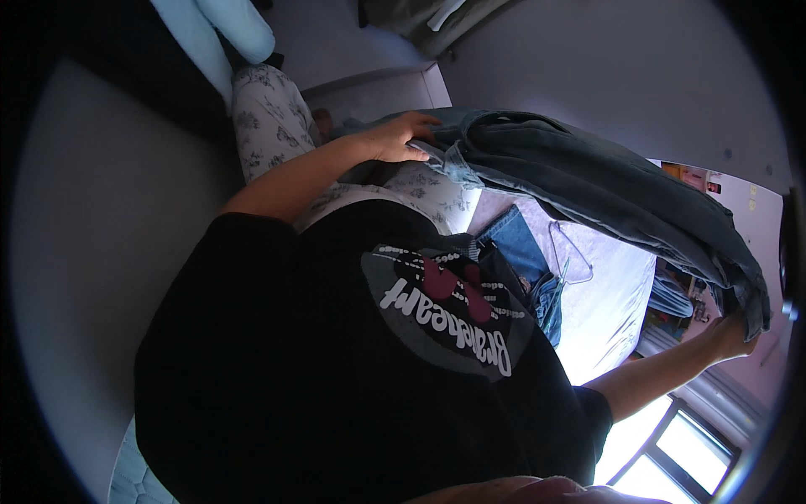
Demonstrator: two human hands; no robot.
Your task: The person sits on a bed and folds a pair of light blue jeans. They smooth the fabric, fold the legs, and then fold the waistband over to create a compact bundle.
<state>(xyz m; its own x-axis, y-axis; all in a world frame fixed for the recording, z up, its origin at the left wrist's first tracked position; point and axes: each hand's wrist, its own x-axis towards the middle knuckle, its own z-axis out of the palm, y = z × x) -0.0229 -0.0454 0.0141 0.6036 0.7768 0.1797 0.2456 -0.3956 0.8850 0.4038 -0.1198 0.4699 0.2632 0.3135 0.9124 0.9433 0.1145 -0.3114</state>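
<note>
A pair of dark grey denim jeans (585,164) stretches between my hands in a long arc, folds running along its length. My left hand (403,137), over my patterned trousers, grips it at one end with thumb and fingers, beside a lighter, paler edge of the cloth. Far to the right, my raised right hand (733,334) holds the other end, its fingers partly hidden by the fabric. Below the arc, blue denim clothes (516,242) lie on a pale bed sheet (607,302), close to a thin clothes hanger (572,255).
A light-coloured panel (384,88) stands past my knees. Pale blue cloth rolls (214,38) are at upper left. Folded denim (670,296) shows behind the held jeans on the right. A bright window (680,447) is at lower right, and a quilted light-blue surface (135,466) at lower left.
</note>
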